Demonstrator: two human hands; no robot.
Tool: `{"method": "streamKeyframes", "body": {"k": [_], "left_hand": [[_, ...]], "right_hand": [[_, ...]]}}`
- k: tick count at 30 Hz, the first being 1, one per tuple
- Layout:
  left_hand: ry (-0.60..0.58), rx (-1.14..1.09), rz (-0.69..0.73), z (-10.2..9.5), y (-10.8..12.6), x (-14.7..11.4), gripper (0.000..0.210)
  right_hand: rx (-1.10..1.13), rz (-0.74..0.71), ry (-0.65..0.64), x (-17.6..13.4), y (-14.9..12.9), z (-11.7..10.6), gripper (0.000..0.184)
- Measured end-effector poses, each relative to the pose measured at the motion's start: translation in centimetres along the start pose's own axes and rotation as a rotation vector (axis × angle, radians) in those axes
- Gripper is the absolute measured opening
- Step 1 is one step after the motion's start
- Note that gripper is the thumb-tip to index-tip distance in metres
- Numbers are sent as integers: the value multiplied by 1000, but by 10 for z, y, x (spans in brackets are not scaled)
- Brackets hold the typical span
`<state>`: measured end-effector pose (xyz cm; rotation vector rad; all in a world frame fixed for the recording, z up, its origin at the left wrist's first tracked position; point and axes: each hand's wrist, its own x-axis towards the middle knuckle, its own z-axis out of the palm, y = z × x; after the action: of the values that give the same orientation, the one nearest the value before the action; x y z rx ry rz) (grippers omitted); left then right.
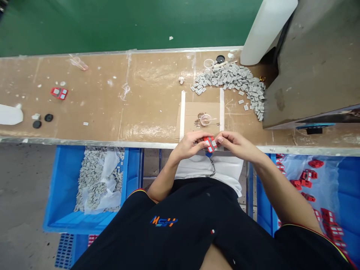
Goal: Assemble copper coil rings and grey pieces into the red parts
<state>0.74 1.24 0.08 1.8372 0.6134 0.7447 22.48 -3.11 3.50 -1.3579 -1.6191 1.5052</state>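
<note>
At the table's front edge, my left hand (193,144) grips a small red toy car (210,144) that has light grey pieces set in it. The fingers of my right hand (232,143) are closed at the car's right end, with the thumb against it; whether they also pinch a small piece is too small to tell. Just beyond the hands, a small clear cup (205,119) with a thin stick across it stands on a taped cardboard sheet (188,122). Farther back lies a curved heap of small grey rectangular pieces (229,76).
A dark metal box (315,67) and a white bottle (266,32) stand at the right. Another red car (59,93) and black caps (48,117) lie at left. Below the table are a blue bin (50,202) of grey pieces and a blue bin (348,187) of red cars.
</note>
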Motion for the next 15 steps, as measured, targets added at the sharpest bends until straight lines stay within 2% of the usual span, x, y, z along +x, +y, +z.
{"method": "streamKeyframes", "body": {"k": [3, 7, 10, 13, 15], "left_hand": [[26, -13, -4, 1, 0, -1, 45], [38, -20, -17, 0, 1, -3, 44], [-2, 11, -26, 0, 6, -2, 44], [-75, -10, -61, 0, 11, -4, 48], [-83, -33, -121, 0, 12, -5, 46]], "right_hand": [[13, -18, 51, -2, -3, 0, 50], [-9, -41, 133, -5, -8, 15, 33], [-108, -122, 245, -14, -13, 27, 24], [-96, -178, 341, -42, -11, 28, 23], [-83, -173, 498, -75, -3, 14, 21]]}}
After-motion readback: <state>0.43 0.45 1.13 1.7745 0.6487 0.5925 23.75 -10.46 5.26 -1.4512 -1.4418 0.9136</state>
